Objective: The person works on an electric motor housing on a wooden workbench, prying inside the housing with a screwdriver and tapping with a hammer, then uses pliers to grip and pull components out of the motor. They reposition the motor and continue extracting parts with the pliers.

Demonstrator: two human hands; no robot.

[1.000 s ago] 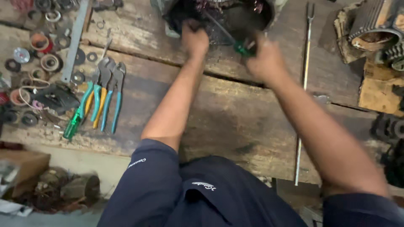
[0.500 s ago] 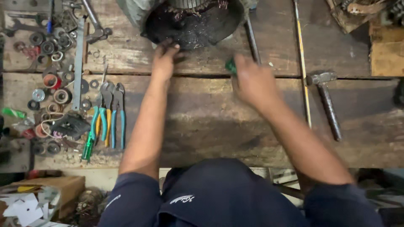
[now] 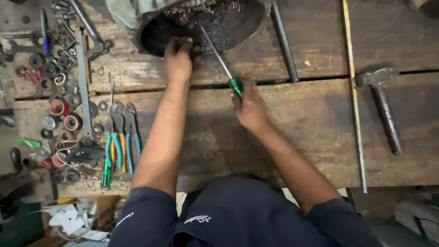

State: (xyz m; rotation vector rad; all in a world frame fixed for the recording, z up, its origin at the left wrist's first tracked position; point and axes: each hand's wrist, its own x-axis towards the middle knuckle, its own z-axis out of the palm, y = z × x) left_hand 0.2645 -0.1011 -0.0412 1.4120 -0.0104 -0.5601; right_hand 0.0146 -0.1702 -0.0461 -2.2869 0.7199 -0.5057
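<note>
The left hand (image 3: pixel 178 61) rests on the lower rim of the motor housing (image 3: pixel 137 25), a round, dark, open shell lying on its side at the far edge of the wooden surface (image 3: pixel 311 128). Its fingers curl over the rim into the black interior, gripping the edge. Copper windings show along the upper inner wall of the housing.

The right hand (image 3: pixel 249 107) is just nearer the person than the housing, closed around the green handle of a screwdriver (image 3: pixel 219 57). The thin metal shaft slants up and to the left from the handle, and its tip sits inside the housing's opening, close beside the left hand's fingers.

Right of the housing a dark metal bar (image 3: pixel 283 41) lies across the planks, and further right a long thin rod (image 3: pixel 354 96) runs almost the full depth of the surface. A hammer (image 3: pixel 384 105) lies beyond the rod, well apart from the housing, head away from the person.

Left of the housing, below it, several pliers (image 3: pixel 120 142) with blue, yellow and green grips lie side by side. Further left are scattered bearings, rings and washers (image 3: pixel 57 82), with a flat metal strip (image 3: pixel 83 82) among them.
</note>
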